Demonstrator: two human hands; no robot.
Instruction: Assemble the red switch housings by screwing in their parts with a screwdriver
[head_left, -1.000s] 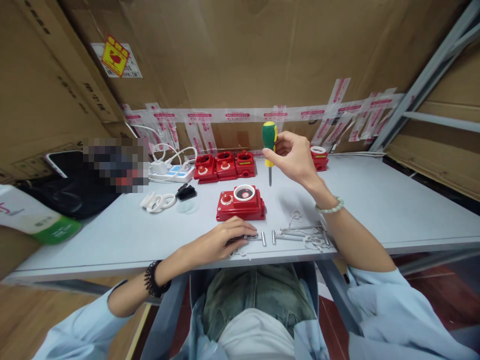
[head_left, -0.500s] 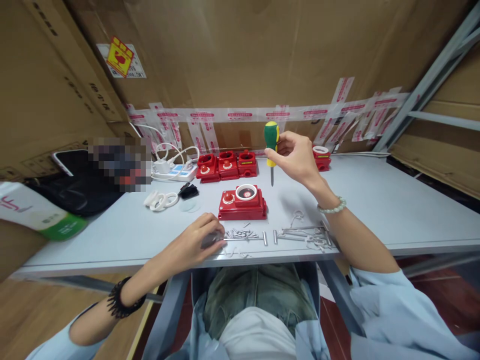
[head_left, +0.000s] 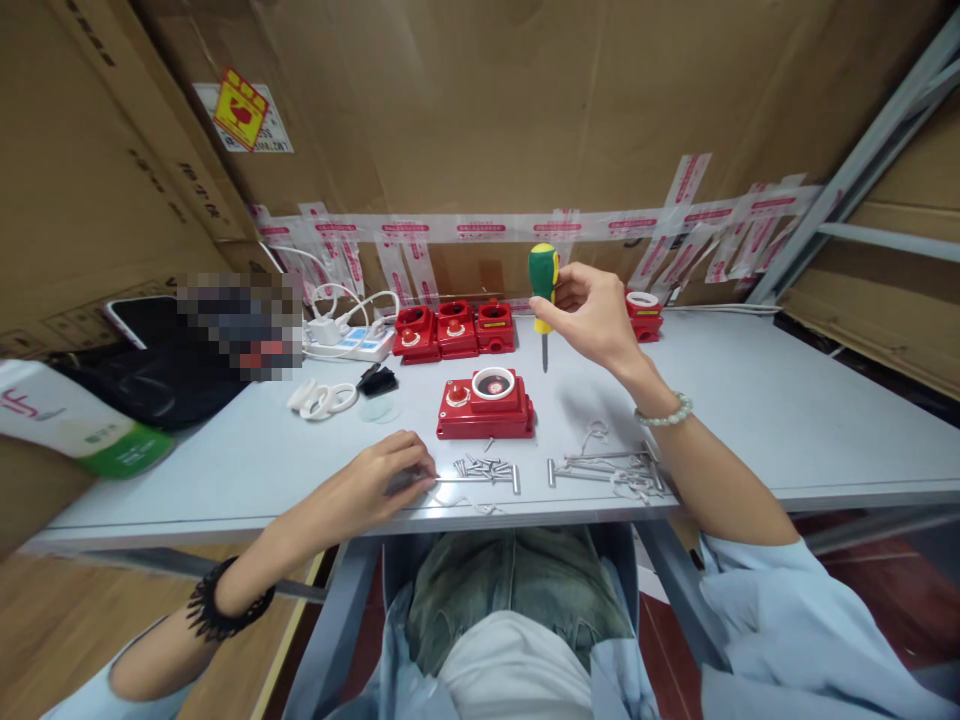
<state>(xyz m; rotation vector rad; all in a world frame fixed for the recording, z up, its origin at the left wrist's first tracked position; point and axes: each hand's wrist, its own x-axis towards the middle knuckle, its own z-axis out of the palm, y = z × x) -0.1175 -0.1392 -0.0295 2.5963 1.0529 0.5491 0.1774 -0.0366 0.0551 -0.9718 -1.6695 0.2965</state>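
Observation:
My right hand (head_left: pixel 592 308) grips a green and yellow screwdriver (head_left: pixel 543 280) by its handle, shaft pointing down, above the table. Below and left of its tip sits a red box (head_left: pixel 486 418) with a white ring around a round window and a red knob. My left hand (head_left: pixel 394 472) is closed at the near table edge, its fingertips pinching the left end of a thin T-shaped metal rod (head_left: pixel 480 480). Just behind the rod lie several small screws (head_left: pixel 484 465). A single screw (head_left: pixel 490 444) rests apart, close to the box's front.
More T-shaped rods with white strings (head_left: pixel 607 470) lie to the right. Along the back stand several red boxes (head_left: pixel 454 330) beside a power strip (head_left: pixel 352 345). White rings (head_left: pixel 322 400), a black item (head_left: pixel 379 381) and a green-white tube (head_left: pixel 82 420) occupy the left.
My left hand has shifted left, drawing the T-shaped rod along past the screws. The lone screw has changed its angle. My right hand holds the screwdriver in the same spot.

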